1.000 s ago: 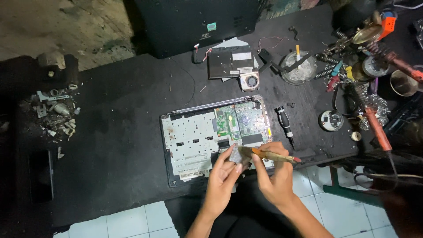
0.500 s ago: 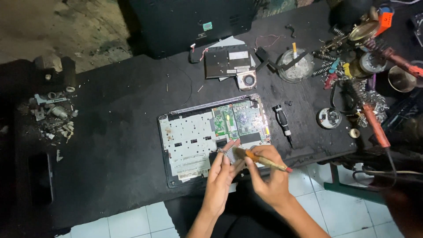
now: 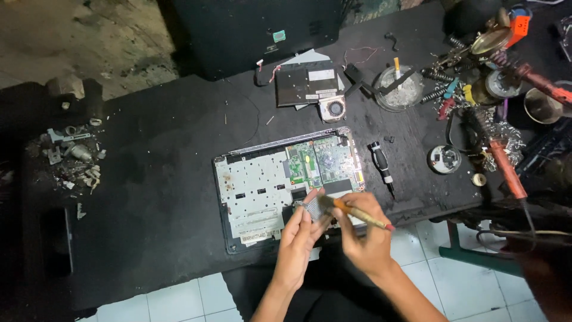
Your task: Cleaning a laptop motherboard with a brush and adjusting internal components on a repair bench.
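Observation:
An opened laptop base [image 3: 262, 191] lies on the black table, its green circuit board [image 3: 325, 161] showing at the right. Over its near right corner my left hand [image 3: 298, 238] pinches a small flat grey metal part [image 3: 310, 207]. My right hand [image 3: 366, 238] grips a small brush [image 3: 354, 213] with a wooden handle; its bristles touch the grey part. Both hands sit at the table's front edge.
A black-handled screwdriver [image 3: 381, 164] lies right of the laptop. Behind it are a black component with a fan [image 3: 310, 86] and a glass ashtray [image 3: 396, 86]. Soldering irons and tools [image 3: 500, 155] crowd the right. Metal scraps [image 3: 71, 158] lie far left.
The hands stay over the laptop's near right corner; the brush has shifted slightly against the grey part. The view has drifted a little.

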